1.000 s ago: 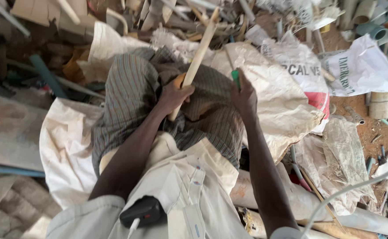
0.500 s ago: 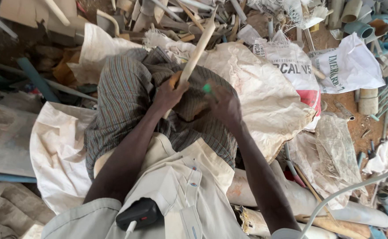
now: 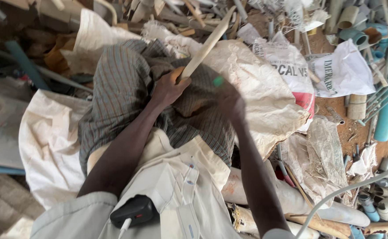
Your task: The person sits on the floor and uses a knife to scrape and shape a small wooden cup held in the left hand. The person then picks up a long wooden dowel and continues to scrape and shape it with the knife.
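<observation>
My left hand [image 3: 169, 88] grips the lower end of a long cream-coloured pipe strip [image 3: 209, 42] that slants up and to the right. My right hand [image 3: 229, 99] is blurred, closed around a small green object [image 3: 218, 81] just right of the strip's lower end. Both hands hover over my lap, which is covered by striped grey cloth [image 3: 118, 93]. Under and beyond it lies a large woven white sack [image 3: 256, 88].
Printed white sacks [image 3: 342, 73] lie at the upper right. Blue and grey pipe pieces [image 3: 386, 110] crowd the right edge, with more pipe scraps at the top. A white sack [image 3: 48, 141] spreads on the left. Thick pale pipes [image 3: 291, 199] lie at lower right.
My right hand with the green object has dropped lower and moved in a fast stroke beside the strip. The left hand keeps its hold; the view has shifted slightly.
</observation>
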